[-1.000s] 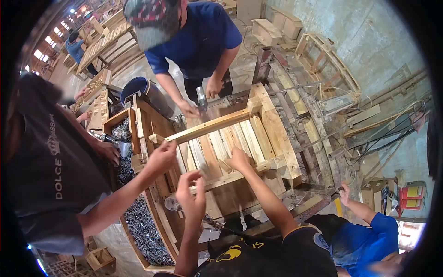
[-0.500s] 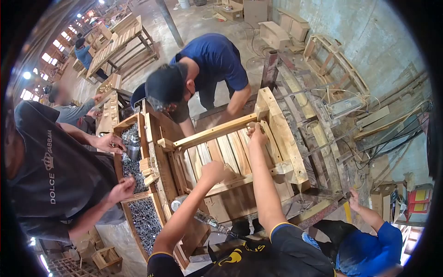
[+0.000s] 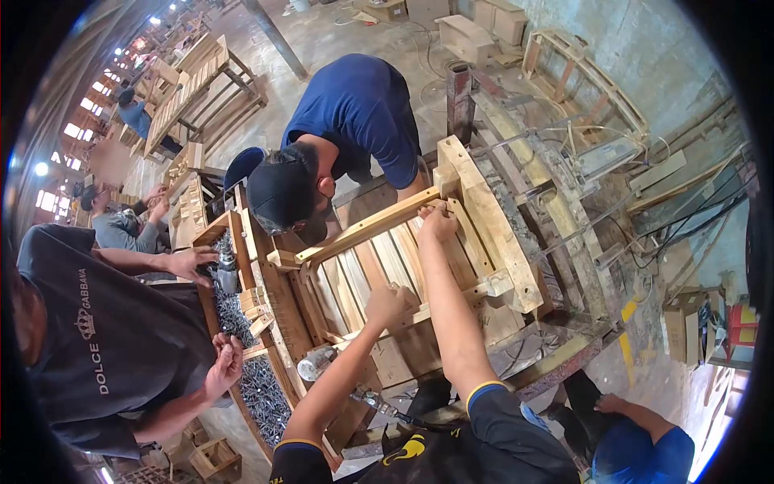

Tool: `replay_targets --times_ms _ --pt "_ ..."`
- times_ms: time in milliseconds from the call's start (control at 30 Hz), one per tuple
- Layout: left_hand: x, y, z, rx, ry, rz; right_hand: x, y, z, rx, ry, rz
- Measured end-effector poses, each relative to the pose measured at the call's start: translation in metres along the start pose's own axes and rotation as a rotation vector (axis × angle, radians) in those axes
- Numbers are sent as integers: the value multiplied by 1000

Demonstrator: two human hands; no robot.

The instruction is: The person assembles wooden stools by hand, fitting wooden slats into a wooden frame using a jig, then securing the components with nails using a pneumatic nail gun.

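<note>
A slatted wooden frame [image 3: 383, 218] lies on the bench between my hands, with pale and darker slats [image 3: 355, 274] across its inside. My left hand [image 3: 388, 305] is closed above the near rail [image 3: 423, 313]; whatever its fingers hold is hidden. Over at the far right corner of the slats, my right hand [image 3: 438, 222] is closed with its fingers curled close to the far rail; what they pinch is too small to make out. Below my left forearm rests an air-driven tool [image 3: 316, 365] with a round grey end and a hose.
Two wooden trays of metal fasteners [image 3: 262, 391] stand at the left, one holding another power tool [image 3: 227, 270]. A co-worker in blue [image 3: 351, 113] bends over the far side. Another in a dark shirt [image 3: 105, 331] reaches toward the trays. Metal bench rails [image 3: 548, 194] run at the right.
My view has shifted slightly. Both hands stay closed at nearly the same places on the frame. The blue co-worker leans lower, and the person at lower right has lowered an arm.
</note>
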State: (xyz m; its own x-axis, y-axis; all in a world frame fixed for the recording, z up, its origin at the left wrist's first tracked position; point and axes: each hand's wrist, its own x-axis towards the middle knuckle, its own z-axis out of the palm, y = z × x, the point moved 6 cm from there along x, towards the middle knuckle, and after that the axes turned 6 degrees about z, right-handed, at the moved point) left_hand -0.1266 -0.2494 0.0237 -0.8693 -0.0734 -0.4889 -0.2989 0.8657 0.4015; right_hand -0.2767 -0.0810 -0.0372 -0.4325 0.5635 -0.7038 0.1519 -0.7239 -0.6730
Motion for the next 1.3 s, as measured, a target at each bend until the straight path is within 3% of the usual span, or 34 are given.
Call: replay_targets --times_ms 67,233,300,433,567,667,700,800,867,933,1033,1167,1300 --pt "7 -10 4 -61 22 -22 -6 -2 1 -6 34 -23" --pt "21 -8 -9 -184 244 293 -9 1 4 212 63 62" --pt "14 1 -22 -236 267 340 -5 4 5 313 69 113" --pt "2 16 -36 -310 302 407 -2 6 3 253 62 -7" --pt "-8 19 -40 -351 289 420 -7 4 2 253 68 37" --pt "-7 31 -46 -343 300 489 7 14 1 59 -142 236" --pt "-3 32 -43 -335 320 534 5 16 2 84 -312 294" --pt "17 42 -29 -396 196 569 -93 -98 -48 -421 -644 -134" --pt "17 61 -26 -390 162 567 -130 -173 -96 -851 -489 -746" --pt "20 85 -16 -310 88 601 -108 -205 -139 -1051 -235 -999" --pt "31 116 19 -195 4 655 -93 -223 -173 -1340 166 -1154" --pt "38 143 55 -105 3 671 -79 -196 -185 -1384 130 -1323" --pt "33 157 70 -105 -27 676 -80 -199 -182 -1376 156 -1295"
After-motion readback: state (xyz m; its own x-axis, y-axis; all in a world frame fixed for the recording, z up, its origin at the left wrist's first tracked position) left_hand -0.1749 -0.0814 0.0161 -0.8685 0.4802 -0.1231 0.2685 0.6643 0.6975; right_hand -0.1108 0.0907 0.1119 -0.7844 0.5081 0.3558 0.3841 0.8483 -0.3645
